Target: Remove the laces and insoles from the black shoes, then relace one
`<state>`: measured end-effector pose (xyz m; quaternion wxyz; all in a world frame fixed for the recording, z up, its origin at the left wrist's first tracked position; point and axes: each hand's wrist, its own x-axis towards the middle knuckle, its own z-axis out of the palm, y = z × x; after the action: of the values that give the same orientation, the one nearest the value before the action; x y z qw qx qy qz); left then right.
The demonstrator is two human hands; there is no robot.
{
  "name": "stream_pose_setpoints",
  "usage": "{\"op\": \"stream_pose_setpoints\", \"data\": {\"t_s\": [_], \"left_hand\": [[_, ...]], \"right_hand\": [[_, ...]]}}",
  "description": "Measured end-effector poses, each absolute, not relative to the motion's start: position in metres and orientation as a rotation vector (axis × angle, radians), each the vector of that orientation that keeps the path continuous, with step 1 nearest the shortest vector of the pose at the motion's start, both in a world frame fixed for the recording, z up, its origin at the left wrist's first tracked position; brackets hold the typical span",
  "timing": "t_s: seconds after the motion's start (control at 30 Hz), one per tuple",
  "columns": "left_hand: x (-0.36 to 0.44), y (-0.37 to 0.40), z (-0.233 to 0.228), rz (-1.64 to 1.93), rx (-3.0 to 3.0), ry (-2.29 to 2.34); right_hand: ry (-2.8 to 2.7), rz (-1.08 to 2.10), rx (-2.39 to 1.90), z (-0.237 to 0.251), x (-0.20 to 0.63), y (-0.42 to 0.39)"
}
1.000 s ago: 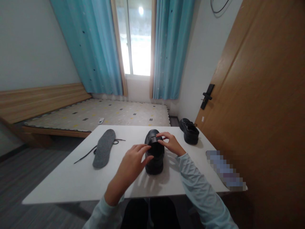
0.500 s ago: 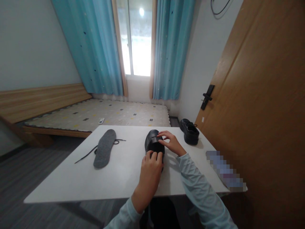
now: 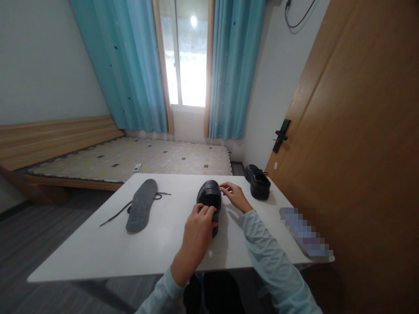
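Observation:
A black shoe (image 3: 209, 189) without visible laces lies on the white table, toe pointing away from me. My left hand (image 3: 199, 222) grips it near the opening, fingers curled over the upper and covering part of it. Beside the shoe's right edge is my right hand (image 3: 234, 195), its thumb and fingertips pinched together; what they hold, if anything, is too small to tell. To the left lies a grey insole (image 3: 142, 207), resting over a dark shoelace (image 3: 114, 215) whose ends stick out on both sides. A second black shoe (image 3: 259, 185), laced, stands at the far right.
The white table (image 3: 98, 257) reaches from my body towards a bed (image 3: 170, 159) by the window. A blurred-out flat item (image 3: 306, 233) lies along the table's right edge. Close on the right is a wooden door (image 3: 353, 144) with a black handle.
My right hand has moved off the top of the shoe to its right side, and its fingers have closed together. My left hand stays on the shoe. The view has shifted slightly.

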<state>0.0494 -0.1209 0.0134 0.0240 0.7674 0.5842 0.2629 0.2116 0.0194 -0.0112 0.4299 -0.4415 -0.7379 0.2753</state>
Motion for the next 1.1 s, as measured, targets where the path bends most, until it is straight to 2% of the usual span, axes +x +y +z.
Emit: {"op": "stream_pose_setpoints", "data": {"t_s": [0.3, 0.6, 1.1], "left_hand": [[0.028, -0.116, 0.010, 0.958, 2.432, 1.738], [-0.028, -0.108, 0.006, 1.210, 2.577, 1.727], [-0.145, -0.093, -0.021, 1.270, 2.581, 2.098]], "right_hand": [[-1.915, 0.630, -1.163, -0.014, 0.211, 0.020], [-2.015, 0.586, -1.206, -0.024, 0.213, 0.025], [-2.048, 0.596, -1.210, -0.031, 0.217, 0.031]]}}
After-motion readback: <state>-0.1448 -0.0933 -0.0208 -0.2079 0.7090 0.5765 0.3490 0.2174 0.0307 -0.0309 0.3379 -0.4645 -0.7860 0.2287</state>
